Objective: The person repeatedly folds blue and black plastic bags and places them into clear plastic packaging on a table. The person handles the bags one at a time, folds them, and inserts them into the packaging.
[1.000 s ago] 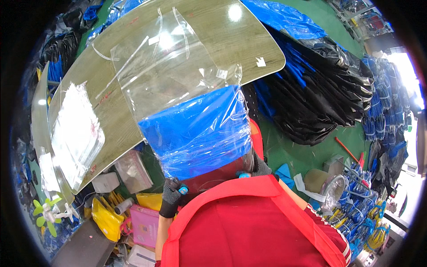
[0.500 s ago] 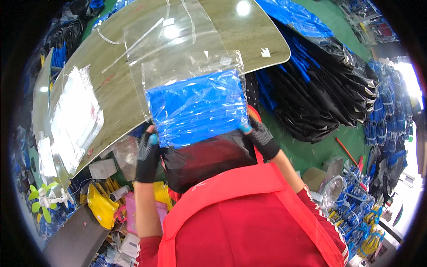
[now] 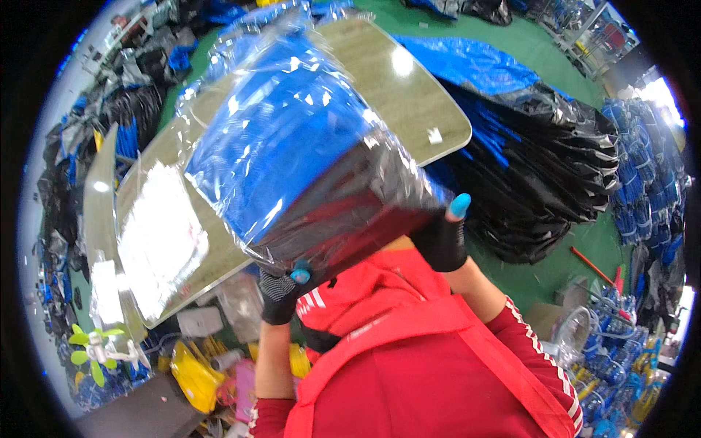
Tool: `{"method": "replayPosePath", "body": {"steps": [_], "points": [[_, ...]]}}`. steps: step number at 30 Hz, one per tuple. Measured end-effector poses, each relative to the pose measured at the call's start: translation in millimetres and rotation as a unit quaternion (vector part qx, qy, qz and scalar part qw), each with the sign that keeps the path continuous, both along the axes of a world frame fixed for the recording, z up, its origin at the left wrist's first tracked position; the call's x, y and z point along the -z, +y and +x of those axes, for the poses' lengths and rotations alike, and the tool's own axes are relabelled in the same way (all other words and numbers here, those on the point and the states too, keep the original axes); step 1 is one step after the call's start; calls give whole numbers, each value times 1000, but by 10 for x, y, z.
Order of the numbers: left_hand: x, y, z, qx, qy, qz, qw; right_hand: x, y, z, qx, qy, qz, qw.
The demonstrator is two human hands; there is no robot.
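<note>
A folded blue and black plastic sheet in a clear plastic bag (image 3: 292, 131) is raised over the table, tilted, with its blue face upward and its black part nearest me. My left hand (image 3: 280, 292), in a black glove with a blue thumb tip, grips the near left corner of the package. At the near right corner, my right hand (image 3: 442, 239) holds on from below, its blue-tipped thumb sticking up beside the edge. The package hides most of the fingers of both hands.
Beneath the package is a wood-patterned table (image 3: 431, 95) with a stack of clear bags (image 3: 162, 244) at its left. A large pile of blue and black sheeting (image 3: 529, 175) lies to the right. A green fan (image 3: 95, 354) and yellow bundles (image 3: 196, 376) are at lower left.
The package has risen toward me and turned, its far end swinging to the left. My left hand has shifted right and nearer; my right hand's thumb has lifted off the package face.
</note>
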State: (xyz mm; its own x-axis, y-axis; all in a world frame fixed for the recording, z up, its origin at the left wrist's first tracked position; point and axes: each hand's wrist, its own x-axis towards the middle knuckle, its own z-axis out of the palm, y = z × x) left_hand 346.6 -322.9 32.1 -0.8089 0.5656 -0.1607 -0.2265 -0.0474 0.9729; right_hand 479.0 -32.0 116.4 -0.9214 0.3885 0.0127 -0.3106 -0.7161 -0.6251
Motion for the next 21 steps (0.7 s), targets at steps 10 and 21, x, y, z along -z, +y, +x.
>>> {"method": "replayPosePath", "body": {"steps": [10, 21], "points": [[-2308, 739, -131, 44, 574, -202, 793, -1343, 487, -837, 178, 152, 374, 898], [-2615, 1084, -1262, -38, 371, -110, 921, -1683, 702, -924, 300, 142, 365, 870]]}}
